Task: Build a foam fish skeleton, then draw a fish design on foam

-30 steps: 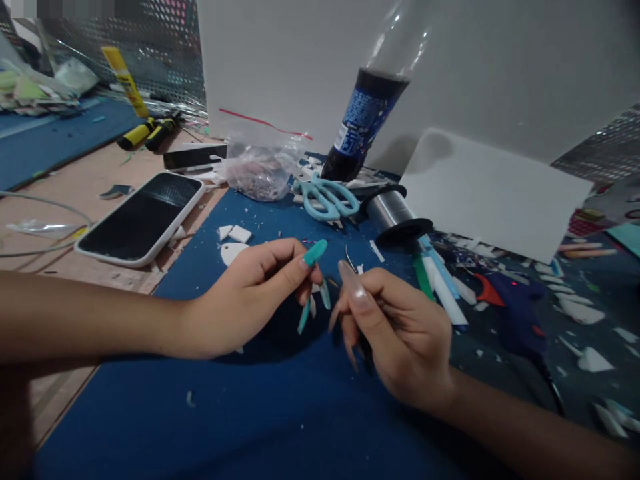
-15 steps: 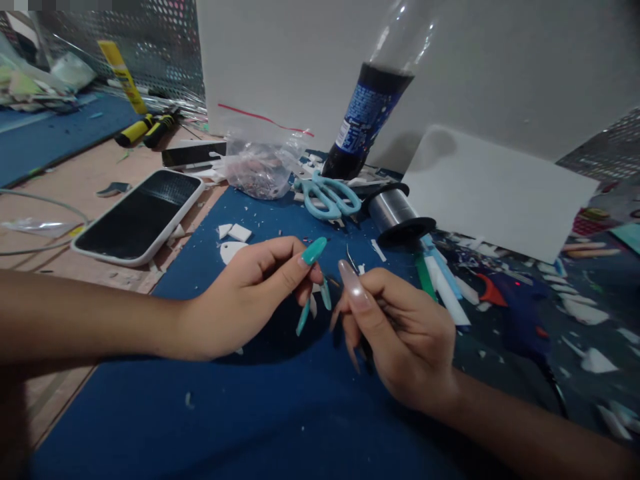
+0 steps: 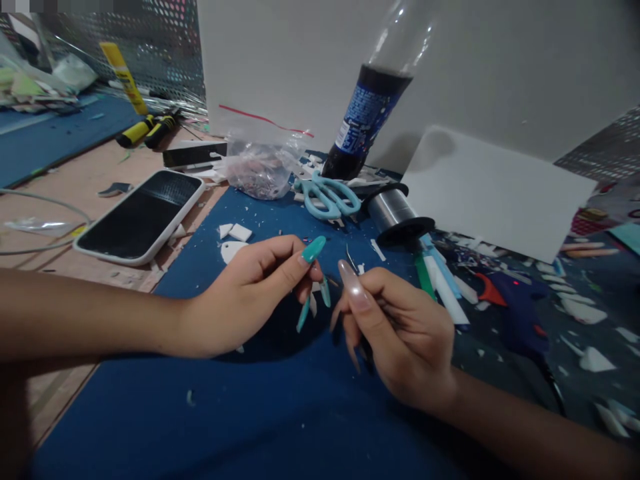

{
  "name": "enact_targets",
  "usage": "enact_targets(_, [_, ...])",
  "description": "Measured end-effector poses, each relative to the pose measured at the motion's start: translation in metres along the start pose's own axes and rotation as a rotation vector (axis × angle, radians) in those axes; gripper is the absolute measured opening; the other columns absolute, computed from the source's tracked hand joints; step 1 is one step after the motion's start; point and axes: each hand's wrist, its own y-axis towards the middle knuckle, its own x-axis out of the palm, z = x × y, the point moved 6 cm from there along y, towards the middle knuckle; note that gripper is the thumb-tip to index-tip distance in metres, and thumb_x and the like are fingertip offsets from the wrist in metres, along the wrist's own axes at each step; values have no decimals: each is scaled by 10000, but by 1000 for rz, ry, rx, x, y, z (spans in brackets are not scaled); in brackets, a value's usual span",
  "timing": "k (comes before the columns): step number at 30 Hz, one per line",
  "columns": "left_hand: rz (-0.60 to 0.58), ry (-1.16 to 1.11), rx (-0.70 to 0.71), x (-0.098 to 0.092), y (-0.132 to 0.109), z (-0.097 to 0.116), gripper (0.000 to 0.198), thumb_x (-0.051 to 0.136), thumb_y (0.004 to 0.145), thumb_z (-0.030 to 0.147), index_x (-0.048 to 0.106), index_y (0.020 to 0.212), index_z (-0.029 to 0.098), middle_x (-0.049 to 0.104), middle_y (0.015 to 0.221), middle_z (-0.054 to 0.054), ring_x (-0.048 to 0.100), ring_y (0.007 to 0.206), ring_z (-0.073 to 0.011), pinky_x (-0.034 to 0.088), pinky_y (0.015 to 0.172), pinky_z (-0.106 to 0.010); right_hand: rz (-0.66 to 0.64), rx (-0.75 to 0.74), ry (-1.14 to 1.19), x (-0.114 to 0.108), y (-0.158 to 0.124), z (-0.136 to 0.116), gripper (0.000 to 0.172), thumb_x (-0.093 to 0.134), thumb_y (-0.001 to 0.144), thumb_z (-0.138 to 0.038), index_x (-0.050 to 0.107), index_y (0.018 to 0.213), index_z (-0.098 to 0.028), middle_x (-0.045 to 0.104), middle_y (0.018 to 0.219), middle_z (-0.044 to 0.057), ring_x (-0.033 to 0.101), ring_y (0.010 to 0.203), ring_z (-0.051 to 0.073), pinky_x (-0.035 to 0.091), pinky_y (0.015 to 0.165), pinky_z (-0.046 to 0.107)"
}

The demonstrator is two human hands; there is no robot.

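My left hand (image 3: pixel 250 297) hovers over the blue mat (image 3: pixel 240 400) with its fingers pinched together on something small that I cannot make out. My right hand (image 3: pixel 400 333) is closed close beside it, gripping a thin dark tool whose curved metal tip (image 3: pixel 349 257) sticks up between the two hands. Fingertips of both hands nearly meet. Small white foam pieces (image 3: pixel 234 233) lie just beyond my left hand.
A phone (image 3: pixel 143 217) lies left of the mat. Teal scissors (image 3: pixel 327 195), a wire spool (image 3: pixel 395 213), a cola bottle (image 3: pixel 365 120) and a plastic bag (image 3: pixel 260 167) stand behind. A white board (image 3: pixel 495 190), a blue glue gun (image 3: pixel 520 313) and scraps are at right.
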Motion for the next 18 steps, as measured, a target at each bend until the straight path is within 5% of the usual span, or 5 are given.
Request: enact_targets(18, [-8,24,-5,1,1,0,292,428,957,218,515,685,157,504,610,58,450,551,-38,342,499,-165,7,24,-16,1,0,1,260,462,965,-250,537,725,-187,494,437,-72,470,310,40,373,330,144])
